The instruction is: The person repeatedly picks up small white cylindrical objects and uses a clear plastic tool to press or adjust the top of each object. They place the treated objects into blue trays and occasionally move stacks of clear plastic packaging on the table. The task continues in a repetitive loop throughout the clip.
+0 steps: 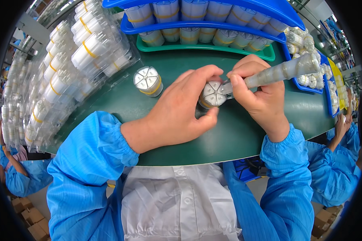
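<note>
My left hand (175, 106) curves its fingers and thumb round a short cylinder (212, 94) whose white top is split into wedges. That cylinder stands on the green tabletop (165, 154). In my right hand (261, 100) is a tool with a thick, translucent, tape-wrapped handle (287, 70), pinched near its front end. Its narrow tip reaches the right edge of the cylinder's top; fingers partly hide it, so I cannot tell what the tip is. A second wedge-topped cylinder (147, 80) with a yellow band stands to the left, apart from both hands.
Stacked clear plastic trays (120, 52) of yellow-banded white cylinders fill the left side. Across the back stand blue trays (205, 26) above a green tray (205, 47), all loaded. Another filled blue tray (309, 88) lies right. A co-worker's blue sleeve (336, 168) is at far right.
</note>
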The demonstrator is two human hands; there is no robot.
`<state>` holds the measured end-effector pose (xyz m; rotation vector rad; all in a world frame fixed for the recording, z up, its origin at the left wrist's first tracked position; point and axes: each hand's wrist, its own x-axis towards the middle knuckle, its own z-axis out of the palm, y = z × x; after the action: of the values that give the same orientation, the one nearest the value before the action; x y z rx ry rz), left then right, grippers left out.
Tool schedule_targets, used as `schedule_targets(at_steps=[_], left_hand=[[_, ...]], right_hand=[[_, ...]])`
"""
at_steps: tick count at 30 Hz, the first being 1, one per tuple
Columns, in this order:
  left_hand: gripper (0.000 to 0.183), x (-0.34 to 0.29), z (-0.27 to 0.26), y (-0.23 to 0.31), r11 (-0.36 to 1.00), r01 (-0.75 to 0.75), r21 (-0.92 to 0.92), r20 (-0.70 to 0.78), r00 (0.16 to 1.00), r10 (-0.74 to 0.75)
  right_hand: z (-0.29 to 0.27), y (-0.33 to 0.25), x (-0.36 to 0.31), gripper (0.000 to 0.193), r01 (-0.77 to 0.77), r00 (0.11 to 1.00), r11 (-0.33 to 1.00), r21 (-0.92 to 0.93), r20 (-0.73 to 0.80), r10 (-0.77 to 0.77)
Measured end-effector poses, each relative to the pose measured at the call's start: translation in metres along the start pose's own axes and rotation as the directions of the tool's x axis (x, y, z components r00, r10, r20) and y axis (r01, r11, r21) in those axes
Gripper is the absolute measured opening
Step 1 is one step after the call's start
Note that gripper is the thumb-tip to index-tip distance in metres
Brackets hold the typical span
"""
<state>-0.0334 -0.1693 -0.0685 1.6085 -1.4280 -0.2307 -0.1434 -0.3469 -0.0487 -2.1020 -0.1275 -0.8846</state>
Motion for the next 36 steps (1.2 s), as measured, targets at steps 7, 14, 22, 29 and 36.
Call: schedule_targets(at_steps=[7,14,22,29,36], left_hand=[[0.071,0.003,-0.001,0.003,0.995,0.044,0.088,-0.012,0.999,-0.043],[0.069,0.0,0.002,-0.005,0.993,-0.017,-0.113,0.032,0.999,0.021],[0.071,0.003,-0.002,0.001,0.997,-0.05,0.063,-0.003,0.999,0.051],[0.072,0.0,0.002,-0.006,0.994,-0.03,-0.106,0.0,1.0,0.03],[0.069,0.002,-0.002,-0.005,0.995,-0.073,-0.067,0.017,0.997,0.074]], right_hand=[[-0.002,0.0,0.0,0.005,0.0,0.999,1.0,-0.008,-0.048,-0.001],[-0.003,0.001,0.0,0.005,-0.01,0.999,1.0,-0.017,-0.032,0.009],[0.002,0.0,-0.002,0.007,0.033,0.999,0.999,-0.013,0.013,-0.033],[-0.004,0.0,0.0,0.005,-0.026,0.999,0.999,0.045,-0.046,0.028],[-0.001,0.002,-0.003,0.008,-0.037,0.999,0.999,-0.002,-0.009,0.037]])
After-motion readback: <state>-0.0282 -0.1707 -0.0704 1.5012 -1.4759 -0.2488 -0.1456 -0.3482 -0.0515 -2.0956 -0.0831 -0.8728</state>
